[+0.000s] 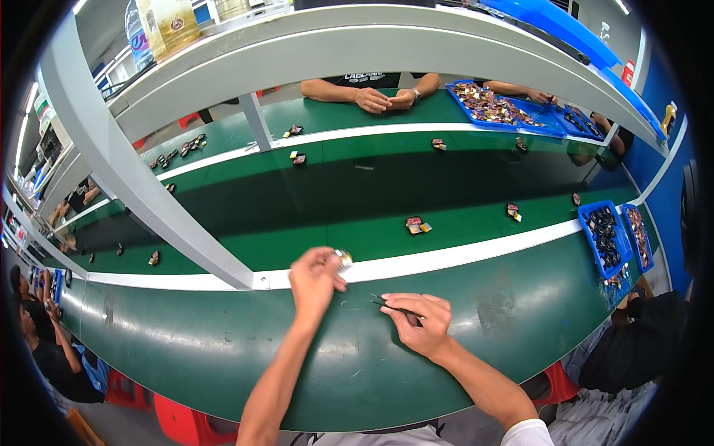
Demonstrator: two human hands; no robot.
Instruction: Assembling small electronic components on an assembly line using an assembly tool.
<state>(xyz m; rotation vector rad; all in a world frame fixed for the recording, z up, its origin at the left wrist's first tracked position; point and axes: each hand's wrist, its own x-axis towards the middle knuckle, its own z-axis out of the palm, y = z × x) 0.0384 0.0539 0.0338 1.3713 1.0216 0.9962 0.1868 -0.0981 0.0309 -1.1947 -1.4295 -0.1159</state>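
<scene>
My left hand [316, 276] is closed on a small part [343, 259], pale with a yellowish patch and smeared by motion, above the white rail [401, 262] at the belt's near edge. Its exact kind cannot be made out. In my right hand [422, 320] are dark tweezers [387, 303], pinched between thumb and fingers over the green worktop, tips pointing left toward my other hand. Past the rail, on the green belt, lies a small black and red part with a yellow piece [418, 225], nearest to my hands.
Several similar parts [514, 212] lie along the belt [335, 189]. A grey slanted post [152, 178] rises left of my left hand, under a grey shelf beam [372, 44]. Blue trays [604, 245] of parts stand at right. Co-workers' hands [383, 99] rest across the belt.
</scene>
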